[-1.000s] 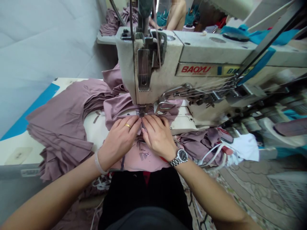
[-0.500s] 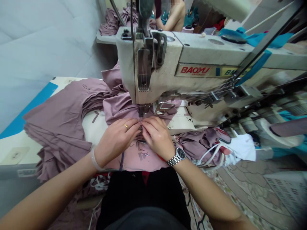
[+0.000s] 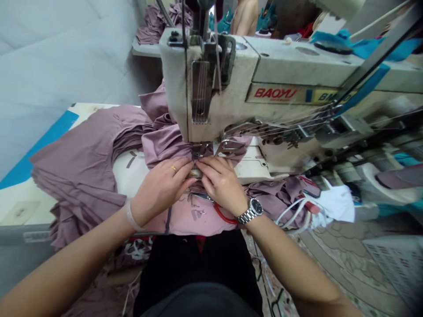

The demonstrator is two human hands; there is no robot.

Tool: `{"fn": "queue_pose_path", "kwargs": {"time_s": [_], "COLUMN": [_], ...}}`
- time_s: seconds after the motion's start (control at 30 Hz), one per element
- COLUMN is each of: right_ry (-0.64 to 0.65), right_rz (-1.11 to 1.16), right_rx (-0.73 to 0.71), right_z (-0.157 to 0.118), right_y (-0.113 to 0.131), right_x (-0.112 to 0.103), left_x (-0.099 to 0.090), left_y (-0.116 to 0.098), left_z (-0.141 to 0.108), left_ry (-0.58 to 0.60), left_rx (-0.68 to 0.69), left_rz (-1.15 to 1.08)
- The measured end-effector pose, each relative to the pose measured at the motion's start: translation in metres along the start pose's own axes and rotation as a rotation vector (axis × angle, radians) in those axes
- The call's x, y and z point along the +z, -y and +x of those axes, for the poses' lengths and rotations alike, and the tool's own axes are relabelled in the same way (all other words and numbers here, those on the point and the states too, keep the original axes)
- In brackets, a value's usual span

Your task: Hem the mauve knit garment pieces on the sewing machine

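Observation:
Both hands meet at the presser foot (image 3: 200,149) of a white sewing machine (image 3: 280,70). My left hand (image 3: 163,182), wearing a ring, pinches mauve fabric (image 3: 167,143) at the foot's front edge. Fingertips of my right hand (image 3: 226,182), with a watch on its wrist, close on the same fabric just beside it. The fabric's edge is mostly hidden under the fingers. Beneath my right hand lie scissors with a red handle (image 3: 224,215), partly covered. The cloth bunches behind the foot and to its left.
A fanned stack of mauve cut pieces (image 3: 86,145) lies on the left of the table. More mauve fabric (image 3: 277,196) and a white cloth (image 3: 337,204) are at the right. Thread cones (image 3: 373,180) stand beyond. Another person's arm (image 3: 246,17) shows behind the machine.
My right hand has shifted slightly right and its fingers have flattened a little. More of the scissors now shows beneath it. My left hand stays by the foot, its thumb more spread.

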State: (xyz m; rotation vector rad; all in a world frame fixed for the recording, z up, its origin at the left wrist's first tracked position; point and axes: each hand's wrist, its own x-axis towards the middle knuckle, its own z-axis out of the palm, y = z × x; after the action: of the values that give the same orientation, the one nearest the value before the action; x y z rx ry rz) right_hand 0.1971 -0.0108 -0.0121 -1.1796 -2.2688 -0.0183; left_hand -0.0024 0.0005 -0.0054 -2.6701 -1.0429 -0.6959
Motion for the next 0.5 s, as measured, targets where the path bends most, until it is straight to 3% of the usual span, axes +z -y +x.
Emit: {"fn": "queue_pose_path", "kwargs": {"time_s": [0.17,0.33,0.4,0.5], "right_ry": [0.047,0.011,-0.006,-0.035], "right_rz": [-0.084,-0.143,-0.058,0.047], "right_rx": [-0.02,-0.218,-0.247,-0.12], "right_z": [0.003,0.002,-0.001,-0.002], "right_y": [0.003,-0.001,-0.008,-0.022], "right_x": [-0.001,0.001,-0.004,-0.016], "left_x": [0.002,-0.004,-0.01,-0.015], "left_y": [0.0,-0.004,0.011,0.068], "left_z": [0.0,0.002,0.005,0.012], "left_ry": [-0.014,0.011,-0.007,-0.202], "left_rx": [0.01,0.005,-0.071,-0.409], "left_rz": [-0.005,-0.085,-0.206,-0.237]}}
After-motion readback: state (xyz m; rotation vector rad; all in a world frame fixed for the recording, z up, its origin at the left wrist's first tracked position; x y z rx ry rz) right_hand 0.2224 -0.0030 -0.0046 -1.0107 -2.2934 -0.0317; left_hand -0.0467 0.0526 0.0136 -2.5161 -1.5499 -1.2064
